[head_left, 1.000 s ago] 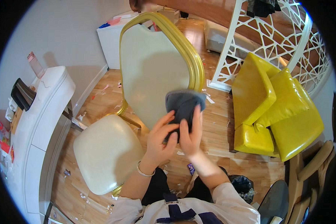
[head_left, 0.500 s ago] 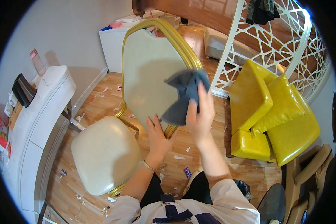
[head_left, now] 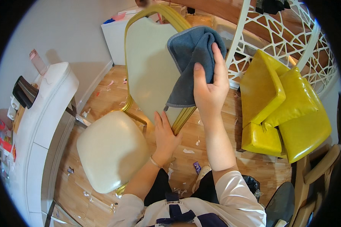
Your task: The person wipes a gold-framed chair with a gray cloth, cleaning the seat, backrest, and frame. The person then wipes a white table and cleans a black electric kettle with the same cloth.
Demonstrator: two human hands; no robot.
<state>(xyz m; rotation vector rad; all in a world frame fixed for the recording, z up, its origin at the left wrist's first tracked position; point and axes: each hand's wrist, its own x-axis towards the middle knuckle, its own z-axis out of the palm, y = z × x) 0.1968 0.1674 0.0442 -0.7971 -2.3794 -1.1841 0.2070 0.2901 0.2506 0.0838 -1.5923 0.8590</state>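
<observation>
A chair with a cream padded backrest [head_left: 147,64] in a gold frame stands in front of me, its cream seat [head_left: 111,151] toward the left. My left hand [head_left: 166,132] grips the near lower corner of the backrest, fingers on the cream face and thumb at the gold edge. Held in my right hand [head_left: 213,89] is a grey-blue cloth [head_left: 191,51], draped over the backrest's right gold edge. The thumb and fingers press into its folds, and part of the frame is hidden beneath it.
Left is a white curved desk [head_left: 60,81] bearing a black object and a pink bottle [head_left: 37,62]. A yellow armchair [head_left: 261,94] stands right, before a white lattice screen [head_left: 250,53]. Paper scraps and a purple wrapper [head_left: 197,167] litter the wood floor. A white cabinet [head_left: 113,41] stands behind.
My right hand has moved the cloth up and a little right along the backrest's edge, and the cloth now hangs more spread out. My left hand keeps its grip on the lower corner.
</observation>
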